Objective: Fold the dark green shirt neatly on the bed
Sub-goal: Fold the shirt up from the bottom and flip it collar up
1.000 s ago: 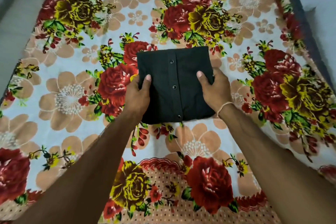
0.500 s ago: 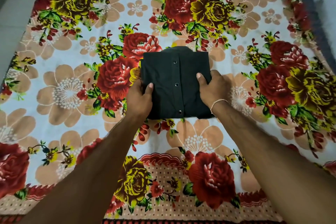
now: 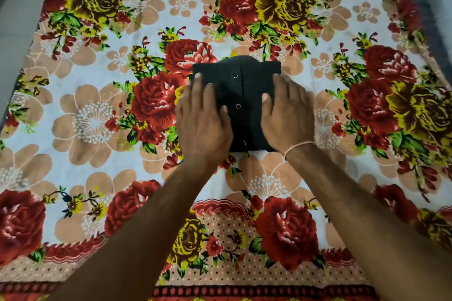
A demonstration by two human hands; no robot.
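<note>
On the bed (image 3: 73, 110), folded shirt (image 3: 247, 90), both hands (image 3: 244, 117) pressing flat

A floral cotton bedsheet (image 3: 97, 115) covers the bed, printed with big red roses, yellow roses, green leaves and peach blossoms on a pale ground. Along its near edge runs a dotted peach border band (image 3: 244, 273) with red scalloped trim. Grey floor (image 3: 14, 39) shows at the far left, and a dark bed edge (image 3: 425, 14) at the upper right.
</note>
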